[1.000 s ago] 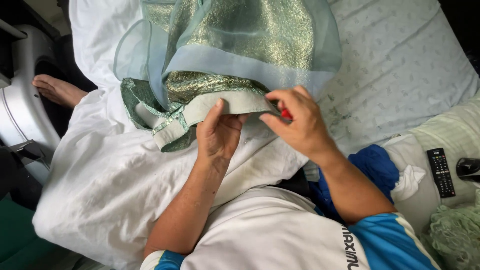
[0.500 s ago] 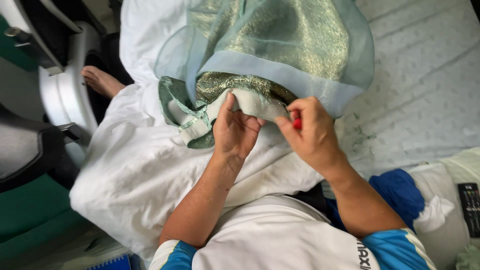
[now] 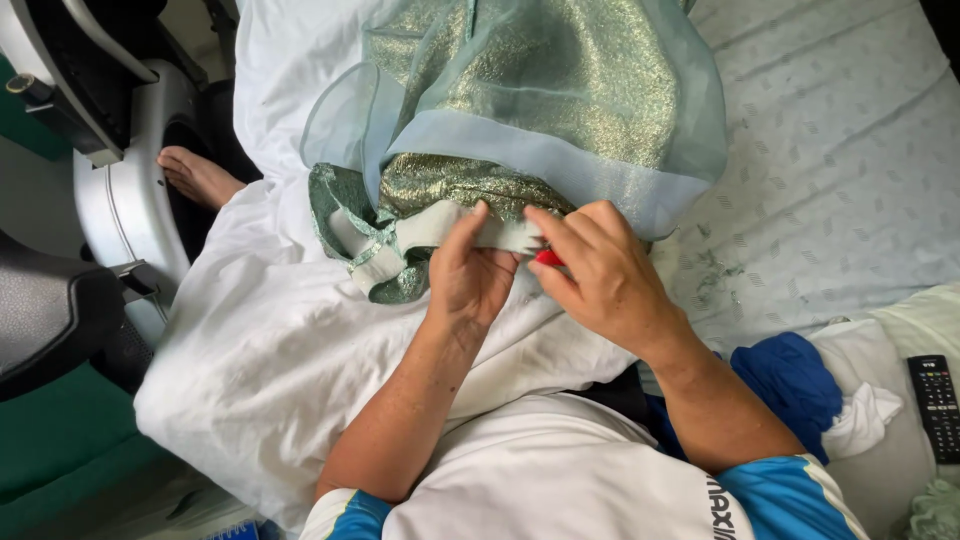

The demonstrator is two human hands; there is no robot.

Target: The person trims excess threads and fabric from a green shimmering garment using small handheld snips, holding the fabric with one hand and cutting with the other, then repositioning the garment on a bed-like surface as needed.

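Note:
A shiny green-gold garment (image 3: 560,90) with a sheer pale blue overlay lies on a white sheet (image 3: 270,340) over my lap. My left hand (image 3: 468,275) pinches the garment's white inner hem band (image 3: 430,228), folded back at the near edge. My right hand (image 3: 600,275) holds a small red tool (image 3: 547,258) against the same band, right beside the left fingers. Most of the tool is hidden under my fingers.
A bare foot (image 3: 195,175) rests at the left beside a white and grey machine (image 3: 120,190). A patterned white bedsheet (image 3: 840,180) spreads to the right. A blue cloth (image 3: 790,385) and a black remote control (image 3: 935,405) lie at the lower right.
The view shifted slightly; both hands stay on the hem band, with the left fingers pressed a little closer to the right hand and its red tool.

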